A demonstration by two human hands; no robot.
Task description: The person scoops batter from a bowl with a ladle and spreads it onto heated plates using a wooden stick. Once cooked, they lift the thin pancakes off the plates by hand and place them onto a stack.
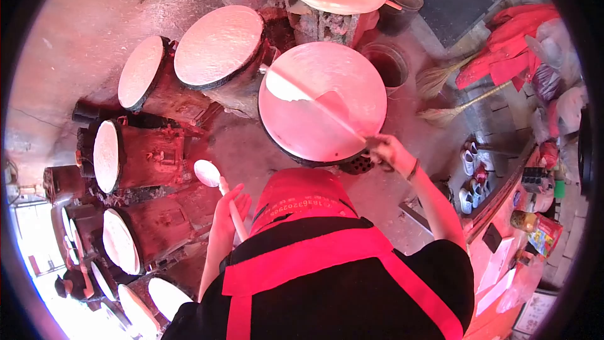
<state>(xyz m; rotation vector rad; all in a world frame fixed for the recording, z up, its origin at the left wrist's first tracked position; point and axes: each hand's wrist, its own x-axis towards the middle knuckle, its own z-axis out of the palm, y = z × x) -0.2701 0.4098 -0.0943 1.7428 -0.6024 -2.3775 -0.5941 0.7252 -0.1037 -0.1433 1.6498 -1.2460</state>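
My left hand [228, 213] holds a ladle [207, 174] by its pale handle, beside the red apron [302, 198] and left of the large round griddle [302, 129]; the ladle's white bowl points up and left. At the griddle's lower right edge, my right hand [385, 151] is closed on the end of a long thin spreader [340, 121], which reaches diagonally across the surface. A patch of bright white batter [286, 86] lies at the upper left of the griddle, against the spreader. The rest of the surface looks pinkish and smooth.
More round griddles [217, 47] on stands curve around the left and top. Two dark buckets [385, 66] [402, 0] stand right of the griddle, near brooms [447, 113] and red cloth [503, 44]. Shoes [469, 160] lie at the right. A person [75, 282] is at the lower left.
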